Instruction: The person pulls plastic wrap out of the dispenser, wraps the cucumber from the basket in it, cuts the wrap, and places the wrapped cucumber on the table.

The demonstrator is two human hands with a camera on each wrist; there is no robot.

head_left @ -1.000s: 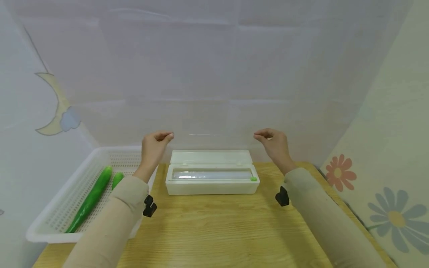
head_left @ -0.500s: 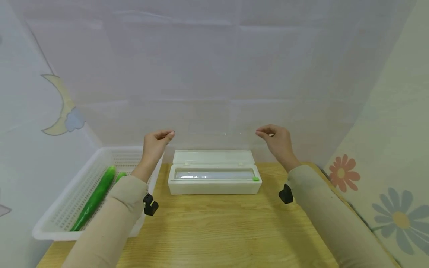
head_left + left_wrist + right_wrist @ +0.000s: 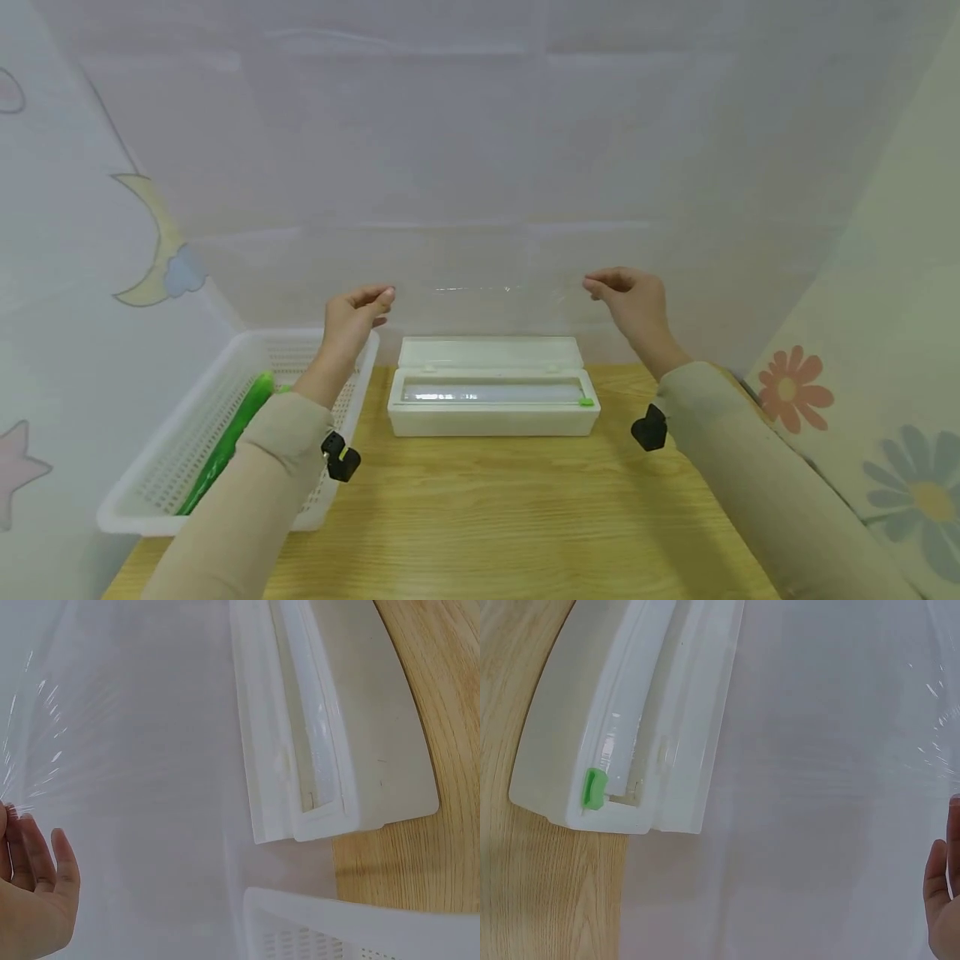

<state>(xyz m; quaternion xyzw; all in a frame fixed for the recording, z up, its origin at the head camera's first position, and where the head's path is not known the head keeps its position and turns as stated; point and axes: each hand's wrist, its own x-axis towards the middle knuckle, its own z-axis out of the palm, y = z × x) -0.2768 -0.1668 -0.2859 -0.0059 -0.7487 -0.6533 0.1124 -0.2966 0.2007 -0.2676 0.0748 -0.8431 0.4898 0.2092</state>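
Observation:
A sheet of clear cling film is stretched between both hands, showing mainly as bright glints and creases. My left hand pinches its left corner between thumb and fingers. At the opposite corner, my right hand pinches the film, whose creases fan out from the fingertips. Both hands are up in front of the back wall, above the white cling film dispenser. The dispenser's lid is tipped back, and a roll of film lies inside. A green slide cutter sits at the right end of its track.
A white perforated basket with green cucumbers stands at the left, partly behind the left forearm. The wooden table ends at pale wall sheets printed with a moon and flowers.
Both hands have risen slightly, the right one more, and the film's glinting edge is higher with them. The whole head view has shifted a little; dispenser and basket stay in place.

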